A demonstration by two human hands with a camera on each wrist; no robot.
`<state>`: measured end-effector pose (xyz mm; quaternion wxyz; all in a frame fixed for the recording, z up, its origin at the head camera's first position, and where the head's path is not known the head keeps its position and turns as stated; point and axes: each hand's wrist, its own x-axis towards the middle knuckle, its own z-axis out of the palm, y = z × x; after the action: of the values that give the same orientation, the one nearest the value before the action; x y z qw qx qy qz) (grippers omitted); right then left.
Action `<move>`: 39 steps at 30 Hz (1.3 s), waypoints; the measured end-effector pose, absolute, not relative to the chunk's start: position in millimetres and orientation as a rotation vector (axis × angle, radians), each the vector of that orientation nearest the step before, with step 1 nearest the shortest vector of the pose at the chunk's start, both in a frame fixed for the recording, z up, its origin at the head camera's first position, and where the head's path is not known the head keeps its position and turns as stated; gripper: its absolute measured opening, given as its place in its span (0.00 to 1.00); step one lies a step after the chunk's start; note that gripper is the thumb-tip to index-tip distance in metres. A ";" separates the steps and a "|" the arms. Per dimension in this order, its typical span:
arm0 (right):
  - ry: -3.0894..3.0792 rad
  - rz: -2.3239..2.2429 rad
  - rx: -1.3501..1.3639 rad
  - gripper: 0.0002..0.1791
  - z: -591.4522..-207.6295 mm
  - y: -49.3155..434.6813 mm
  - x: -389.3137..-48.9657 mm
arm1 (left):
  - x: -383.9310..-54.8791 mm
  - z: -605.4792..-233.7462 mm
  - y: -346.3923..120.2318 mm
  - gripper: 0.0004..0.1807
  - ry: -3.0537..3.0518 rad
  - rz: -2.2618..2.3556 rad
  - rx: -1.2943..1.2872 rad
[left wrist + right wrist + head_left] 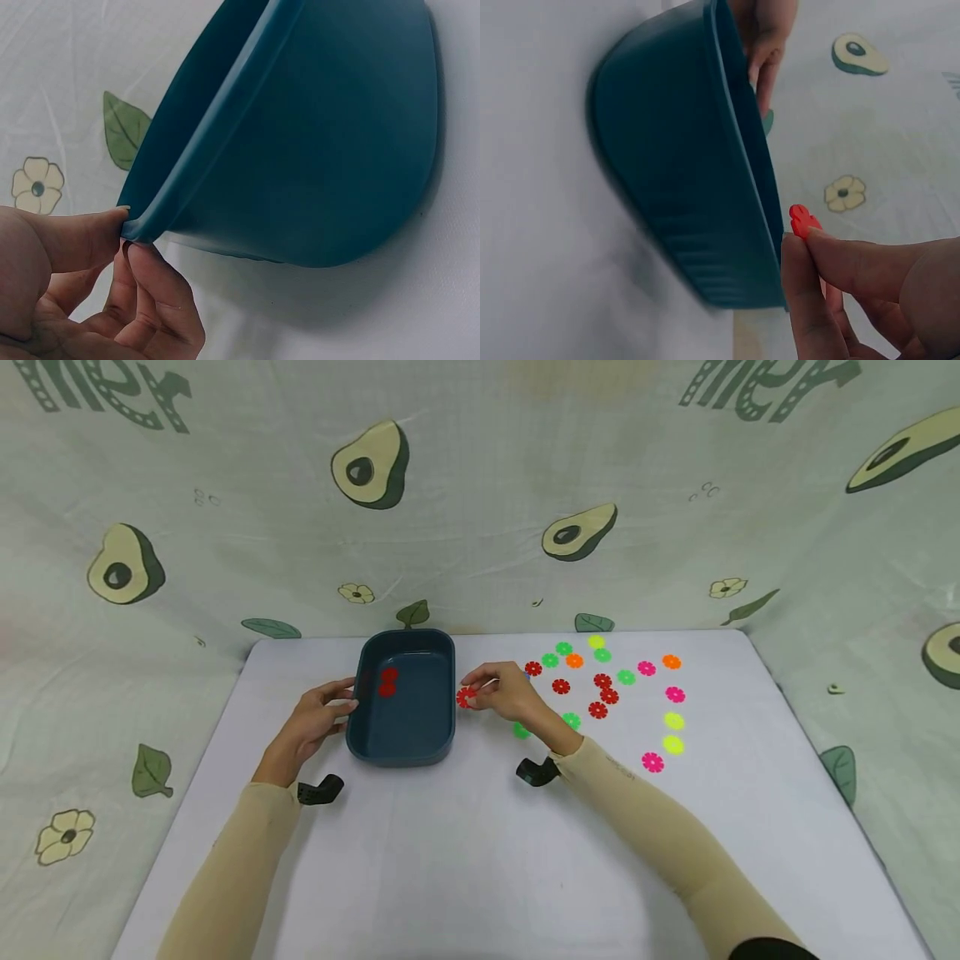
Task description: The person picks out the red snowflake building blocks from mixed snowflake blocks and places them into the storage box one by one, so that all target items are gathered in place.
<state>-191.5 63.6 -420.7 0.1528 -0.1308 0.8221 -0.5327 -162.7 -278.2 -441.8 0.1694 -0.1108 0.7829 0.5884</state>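
Note:
My left hand (pixel 315 717) pinches the left rim of a dark blue plastic basin (pixel 401 752), thumb on top and a finger beneath, as the left wrist view shows at the rim (pixel 217 127). Two red flower-shaped discs (pixel 387 682) lie inside it. Just right of the basin, my right hand (pixel 504 693) holds another red notched disc (pixel 465 697) between thumb and forefinger. In the right wrist view this disc (pixel 803 220) stands up from the fingertips, close to the basin's rim.
Right of the basin, loose discs lie scattered: red ones (pixel 602 681), green ones (pixel 626 677), pink ones (pixel 653 762), yellow ones (pixel 673 744) and orange ones (pixel 672 662). A patterned cloth (pixel 465 568) hangs behind the white table (pixel 450 860). Black wrist mounts (pixel 321 790) sit by both wrists.

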 end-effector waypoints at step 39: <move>2.319 -1.298 -0.531 0.15 -415.3 -43.5 -222.5 | -162.1 -440.1 -273.8 0.32 2.232 1.696 -0.380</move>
<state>-222.5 -43.5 -415.3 0.2141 -0.1914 0.8358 -0.4680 -162.1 -273.8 -440.1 0.1556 -0.1328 0.7795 0.5921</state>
